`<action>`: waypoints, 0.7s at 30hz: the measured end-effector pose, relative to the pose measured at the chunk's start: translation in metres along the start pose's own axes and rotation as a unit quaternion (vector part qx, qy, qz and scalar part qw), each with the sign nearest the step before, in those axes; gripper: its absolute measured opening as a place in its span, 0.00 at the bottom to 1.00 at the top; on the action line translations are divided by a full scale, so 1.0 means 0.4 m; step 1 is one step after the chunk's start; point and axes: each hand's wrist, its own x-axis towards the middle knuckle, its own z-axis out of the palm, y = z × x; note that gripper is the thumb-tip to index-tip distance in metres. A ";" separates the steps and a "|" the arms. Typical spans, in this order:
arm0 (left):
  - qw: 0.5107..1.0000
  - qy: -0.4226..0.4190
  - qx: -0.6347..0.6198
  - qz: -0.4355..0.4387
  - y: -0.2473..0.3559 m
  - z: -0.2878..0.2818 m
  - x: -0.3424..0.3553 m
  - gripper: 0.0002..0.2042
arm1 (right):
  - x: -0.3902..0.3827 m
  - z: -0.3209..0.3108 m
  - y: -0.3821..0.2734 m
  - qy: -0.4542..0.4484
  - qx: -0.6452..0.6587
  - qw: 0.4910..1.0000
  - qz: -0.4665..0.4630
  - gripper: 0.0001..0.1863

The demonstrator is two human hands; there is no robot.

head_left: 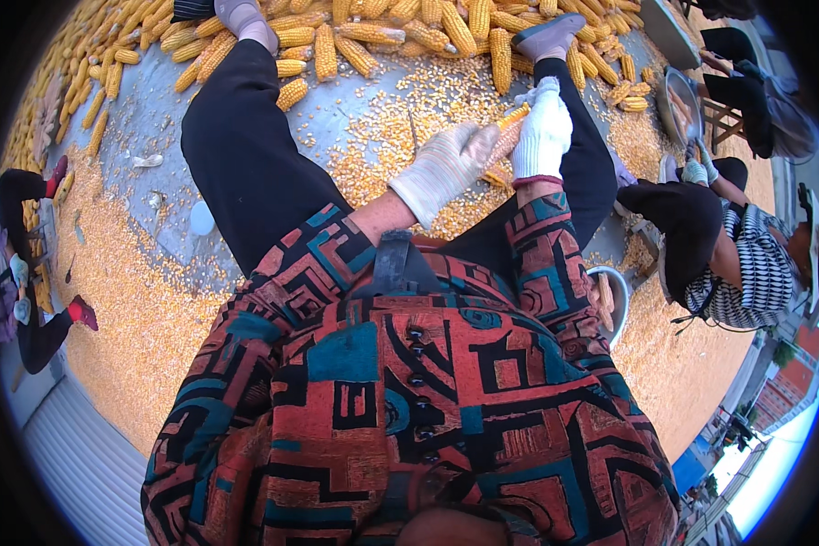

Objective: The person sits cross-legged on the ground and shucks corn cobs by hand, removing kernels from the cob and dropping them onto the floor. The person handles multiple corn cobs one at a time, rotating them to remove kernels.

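Observation:
My left hand [443, 169], in a pale striped knit glove, is closed with its fingers and thumb against an ear of corn [511, 119]. My right hand [543, 135], in a white knit glove, is wrapped round the same ear. The ear is partly hidden by the gloves; yellow kernels show at its far tip, and a paler, pinkish part lies between the hands. Beneath them, loose kernels [382, 136] are scattered over a grey sheet between my outstretched legs.
A big heap of ears [373, 32] lies beyond my feet. A metal bowl with stripped cobs [607, 300] stands by my right hip. At the right, gloved people sit near a basin [681, 107]; another person sits far left. Kernels [127, 364] spread widely around.

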 end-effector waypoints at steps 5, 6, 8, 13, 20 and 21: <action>0.996 -0.026 -0.080 0.037 -0.072 -0.007 0.048 0.25 | 0.033 -0.007 0.065 -0.064 0.207 0.971 0.103 0.22; 0.999 0.005 -0.035 0.040 -0.085 -0.006 0.052 0.24 | 0.027 -0.008 0.060 -0.075 0.259 0.954 0.127 0.22; 0.995 0.067 0.056 0.038 -0.111 -0.006 0.058 0.23 | 0.020 -0.007 0.047 -0.089 0.284 0.943 0.148 0.21; 0.916 -0.132 -0.373 -0.070 -0.083 -0.012 0.046 0.24 | 0.003 -0.005 0.040 -0.142 0.338 0.918 0.149 0.22; 0.870 -0.165 -0.452 -0.102 -0.066 0.004 0.019 0.25 | 0.003 0.002 0.066 -0.258 0.416 0.834 0.255 0.27; 0.900 -0.141 -0.405 -0.085 -0.062 -0.002 0.019 0.25 | -0.006 0.011 0.056 -0.224 0.369 0.867 0.248 0.30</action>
